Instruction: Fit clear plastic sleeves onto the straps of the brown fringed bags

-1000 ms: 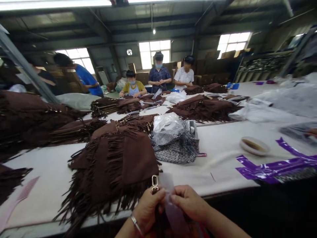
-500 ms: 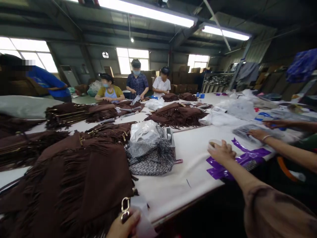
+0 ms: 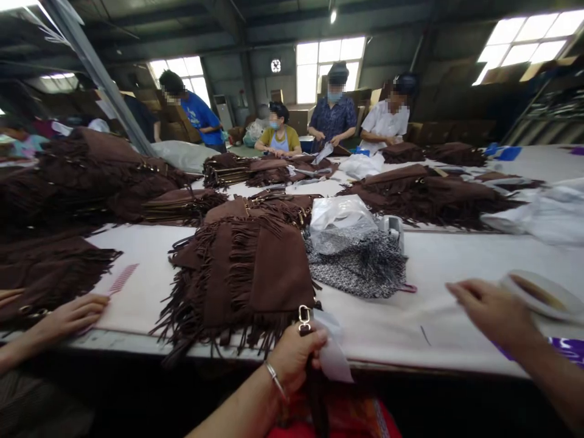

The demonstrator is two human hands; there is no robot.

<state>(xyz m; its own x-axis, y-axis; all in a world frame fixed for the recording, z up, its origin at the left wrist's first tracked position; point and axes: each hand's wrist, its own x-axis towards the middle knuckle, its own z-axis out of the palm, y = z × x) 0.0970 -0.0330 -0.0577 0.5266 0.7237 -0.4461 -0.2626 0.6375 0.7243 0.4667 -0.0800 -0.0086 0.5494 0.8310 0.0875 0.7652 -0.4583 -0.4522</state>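
My left hand (image 3: 296,350), with a bangle at its wrist, grips a dark brown strap (image 3: 317,389) at the table's front edge. A gold-coloured clasp (image 3: 304,316) stands above the fist, and a whitish sheet (image 3: 335,353) is held along with the strap. Just behind lies a stack of brown fringed bags (image 3: 280,264). My right hand (image 3: 495,310) is over the table at the right, slightly blurred, its fingertips drawn together in a pinch. Whatever they may hold is too small to make out. Close beside it lies a roll of tape (image 3: 542,295), apart from the fingers.
A patterned black-and-white cloth (image 3: 358,261) with clear plastic on it sits beside a tape dispenser (image 3: 393,228). Purple plastic (image 3: 568,350) lies at the right edge. A neighbour's hand (image 3: 84,310) rests on the table at left. More bag piles (image 3: 424,188) and several co-workers are beyond.
The view has swung left. My right hand has come off the tape roll and moved left of it. My left hand keeps its grip on the strap and sheet.
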